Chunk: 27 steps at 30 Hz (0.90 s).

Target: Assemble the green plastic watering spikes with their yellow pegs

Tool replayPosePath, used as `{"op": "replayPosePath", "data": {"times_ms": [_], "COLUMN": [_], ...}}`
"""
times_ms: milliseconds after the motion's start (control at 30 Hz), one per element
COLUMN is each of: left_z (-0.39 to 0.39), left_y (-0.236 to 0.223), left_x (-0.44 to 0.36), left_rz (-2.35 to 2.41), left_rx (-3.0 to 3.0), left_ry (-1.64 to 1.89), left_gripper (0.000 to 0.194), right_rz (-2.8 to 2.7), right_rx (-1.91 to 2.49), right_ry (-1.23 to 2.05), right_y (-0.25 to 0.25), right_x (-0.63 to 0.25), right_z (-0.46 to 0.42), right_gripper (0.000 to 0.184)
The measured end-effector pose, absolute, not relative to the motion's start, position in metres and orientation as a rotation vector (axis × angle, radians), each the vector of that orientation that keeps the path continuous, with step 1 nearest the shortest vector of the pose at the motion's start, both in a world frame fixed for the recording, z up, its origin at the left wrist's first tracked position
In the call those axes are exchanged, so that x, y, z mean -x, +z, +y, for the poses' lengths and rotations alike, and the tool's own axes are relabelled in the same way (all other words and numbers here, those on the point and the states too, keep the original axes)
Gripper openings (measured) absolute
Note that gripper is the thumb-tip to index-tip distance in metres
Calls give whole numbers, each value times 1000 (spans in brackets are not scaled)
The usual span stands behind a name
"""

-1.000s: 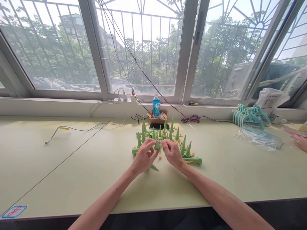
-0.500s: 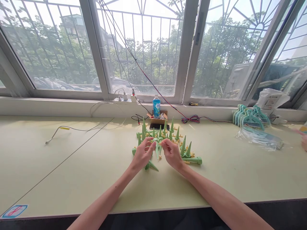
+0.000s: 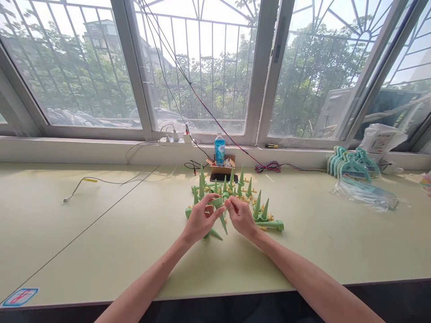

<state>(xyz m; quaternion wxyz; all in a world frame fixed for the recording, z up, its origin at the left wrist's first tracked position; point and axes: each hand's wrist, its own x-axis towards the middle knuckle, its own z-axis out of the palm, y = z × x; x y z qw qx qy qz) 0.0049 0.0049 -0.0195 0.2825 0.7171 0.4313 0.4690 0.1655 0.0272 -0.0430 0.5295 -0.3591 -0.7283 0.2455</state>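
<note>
My left hand (image 3: 199, 220) is closed around the wide collar of a green plant watering spike (image 3: 222, 222), held tilted with its point down toward me and to the right. My right hand (image 3: 240, 217) pinches at the spike's side, where a little of a small yellow valve (image 3: 222, 205) shows between the fingertips; most of it is hidden. Another green spike (image 3: 215, 234) lies on the table under my left hand. Beyond both hands several more green spikes (image 3: 241, 176) stand point up, with small yellow valves (image 3: 270, 217) scattered among them.
Behind the spikes are a phone (image 3: 224, 178), a small cardboard box (image 3: 222, 170) and a blue bottle (image 3: 219, 150). A bundled cable (image 3: 267, 167) lies by the wall. Green hangers (image 3: 353, 168) and plastic bags sit at right. Part of another person's hand shows at the far right edge.
The spike in my left hand has tilted, its point swinging down and to the right. My left fingers have shifted on its collar. My right hand has hardly moved.
</note>
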Motion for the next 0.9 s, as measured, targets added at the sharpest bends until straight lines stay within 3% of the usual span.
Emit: {"op": "replayPosePath", "data": {"times_ms": [300, 667, 900], "left_z": [3, 6, 5], "left_y": [-18, -17, -13], "left_x": [-8, -5, -6], "left_rz": [1185, 1112, 1132], "left_rx": [-2022, -1794, -1684], "left_ry": [1296, 1352, 1226], "left_gripper": [31, 32, 64], "right_rz": [-1733, -1618, -1676], "right_rx": [878, 867, 787], "right_ry": [607, 631, 597], "right_y": [-42, -48, -43], "right_x": [-164, -165, -164], "right_z": [27, 30, 26], "right_gripper": [43, 38, 36]}}
